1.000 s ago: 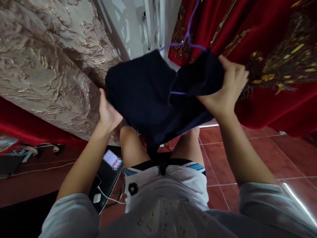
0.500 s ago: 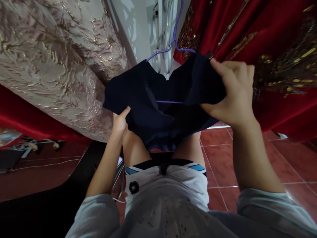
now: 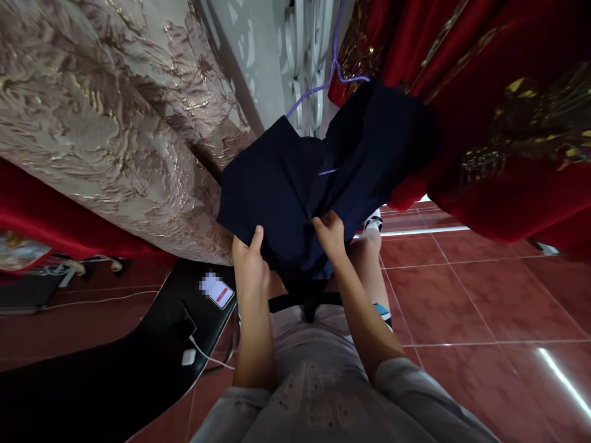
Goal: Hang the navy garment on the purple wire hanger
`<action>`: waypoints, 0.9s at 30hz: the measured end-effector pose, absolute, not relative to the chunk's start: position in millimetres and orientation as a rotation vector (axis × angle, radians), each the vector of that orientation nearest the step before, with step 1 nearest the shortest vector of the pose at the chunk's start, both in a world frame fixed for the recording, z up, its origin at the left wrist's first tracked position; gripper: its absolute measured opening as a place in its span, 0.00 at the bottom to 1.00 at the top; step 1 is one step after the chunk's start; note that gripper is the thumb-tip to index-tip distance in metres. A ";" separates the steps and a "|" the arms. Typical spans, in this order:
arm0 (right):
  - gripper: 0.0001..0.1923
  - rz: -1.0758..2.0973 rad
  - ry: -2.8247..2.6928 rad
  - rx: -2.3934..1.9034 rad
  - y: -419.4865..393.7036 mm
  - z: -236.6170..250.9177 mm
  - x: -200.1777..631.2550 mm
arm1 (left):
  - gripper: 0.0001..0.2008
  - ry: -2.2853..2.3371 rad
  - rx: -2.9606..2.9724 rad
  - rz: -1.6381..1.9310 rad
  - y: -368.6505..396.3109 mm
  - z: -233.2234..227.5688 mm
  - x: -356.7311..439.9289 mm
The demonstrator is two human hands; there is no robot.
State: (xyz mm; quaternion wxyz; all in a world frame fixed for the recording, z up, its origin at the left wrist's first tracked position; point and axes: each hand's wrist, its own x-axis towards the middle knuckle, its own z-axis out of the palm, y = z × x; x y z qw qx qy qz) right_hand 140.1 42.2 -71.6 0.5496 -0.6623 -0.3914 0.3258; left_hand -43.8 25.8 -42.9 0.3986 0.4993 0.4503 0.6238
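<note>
A dark navy garment (image 3: 295, 184) hangs on a purple wire hanger (image 3: 333, 67) in front of me. My left hand (image 3: 249, 261) pinches its lower hem on the left. Close beside it, my right hand (image 3: 331, 234) grips the hem near the middle. A short piece of the hanger's purple bar (image 3: 329, 171) shows through the neck opening. The hanger's hook runs up out of the top of the view.
A beige and gold brocade cloth (image 3: 106, 123) hangs at the left; a red cloth with gold embroidery (image 3: 498, 111) hangs at the right. A black seat (image 3: 115, 369) at lower left holds a phone (image 3: 216, 290) and a white charger cable (image 3: 203, 357). The floor is red tile (image 3: 462, 307).
Both hands left the garment's shoulders and came down to its lower hem, close together. The garment now hangs higher and further right on the hanger.
</note>
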 end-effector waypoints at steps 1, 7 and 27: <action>0.17 0.822 -0.894 -1.561 32.7 -77.3 139.6 | 0.22 1.151 1.244 1.647 24.9 -41.1 -43.4; 0.17 1.001 -0.915 -1.509 -5.8 -73.5 141.1 | 0.24 1.288 1.431 1.794 26.1 -51.9 -23.4; 0.21 0.996 -1.042 -1.366 -21.4 -43.7 131.1 | 0.08 1.158 1.835 1.387 6.0 -62.3 10.9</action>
